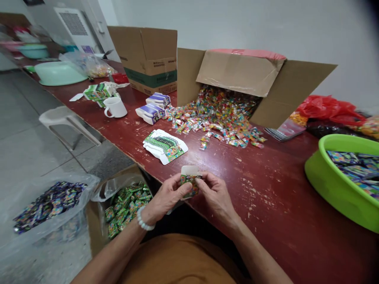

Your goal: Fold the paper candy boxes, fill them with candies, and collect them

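Between my two hands is a small green printed carton (pixel 189 183) with its white top flap raised. My left hand (pixel 170 193), with a pale bead bracelet at the wrist, grips the carton's left side, thumb on the front. My right hand (pixel 214 193) pinches its upper right edge; whether those fingers also hold something small I cannot make out. Just beyond lies a fanned stack of flat green cartons (pixel 165 146). Wrapped colourful candies (pixel 219 118) spill onto the table from a tipped cardboard box (pixel 237 71).
A green basin (pixel 316 169) of dark packets stands at the right. A white mug (pixel 115 107) and purple carton stacks (pixel 151 112) sit on the red table (pixel 266 205). Below left are a box of green packets (pixel 127 205), a bag of dark packets (pixel 53 205) and a stool (pixel 63 114).
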Tool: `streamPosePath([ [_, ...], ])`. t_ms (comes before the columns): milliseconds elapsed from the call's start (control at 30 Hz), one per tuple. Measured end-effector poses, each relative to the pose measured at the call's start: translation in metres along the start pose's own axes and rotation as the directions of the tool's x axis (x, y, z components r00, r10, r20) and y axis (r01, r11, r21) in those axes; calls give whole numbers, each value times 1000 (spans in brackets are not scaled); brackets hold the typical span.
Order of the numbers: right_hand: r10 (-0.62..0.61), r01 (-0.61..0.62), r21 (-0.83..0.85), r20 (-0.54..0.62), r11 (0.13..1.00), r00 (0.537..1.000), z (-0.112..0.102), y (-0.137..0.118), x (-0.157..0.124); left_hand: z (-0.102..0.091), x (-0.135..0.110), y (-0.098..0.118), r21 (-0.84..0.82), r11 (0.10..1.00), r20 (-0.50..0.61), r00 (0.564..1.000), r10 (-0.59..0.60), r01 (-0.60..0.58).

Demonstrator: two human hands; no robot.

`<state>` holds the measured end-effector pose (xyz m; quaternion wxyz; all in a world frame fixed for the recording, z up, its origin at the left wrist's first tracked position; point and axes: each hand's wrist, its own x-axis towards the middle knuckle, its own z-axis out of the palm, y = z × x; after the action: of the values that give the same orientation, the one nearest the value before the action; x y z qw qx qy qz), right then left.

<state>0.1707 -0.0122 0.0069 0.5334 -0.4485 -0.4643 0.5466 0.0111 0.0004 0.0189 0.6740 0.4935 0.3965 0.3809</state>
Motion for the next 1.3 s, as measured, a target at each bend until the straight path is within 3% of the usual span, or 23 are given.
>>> streamPosePath([
  [200,49,-32,164,-100,986,994,-1,1,0,8,-7,-1,100,983,-191,967,168,-151],
  [300,10,5,183,-84,983,996,1,5,0,11,-8,-6,216,957,-228,943,241,-192],
  [400,-23,28,141,-34,990,999,-2,8,1,8,-5,-6,256,957,-205,960,191,-136],
  [600,74,-74,-25,30,997,997,-16,10,11,-1,3,-1,329,941,-121,984,128,-82],
  [700,133,-137,76,52,988,990,-16,12,15,-1,4,-2,360,929,-84,988,131,-92],
  [833,132,-127,209,-12,970,991,-12,15,14,1,3,-7,272,956,-107,984,142,-109],
  [933,123,-124,135,14,983,992,-11,14,11,2,2,-9,76,993,-133,986,97,-88],
  [1033,26,-25,51,-27,998,999,-9,13,8,2,2,-9,-162,987,-140,990,-15,-8],
  [1133,12,-11,31,-17,999,1000,-6,11,4,2,2,-11,-309,933,56,983,-175,183],
  [1200,14,-14,-7,42,1000,999,-6,10,1,3,2,-15,-331,886,199,942,-272,326],
  [1300,-122,146,-194,131,970,984,-8,5,-1,8,4,-21,-355,859,172,929,-329,370],
])
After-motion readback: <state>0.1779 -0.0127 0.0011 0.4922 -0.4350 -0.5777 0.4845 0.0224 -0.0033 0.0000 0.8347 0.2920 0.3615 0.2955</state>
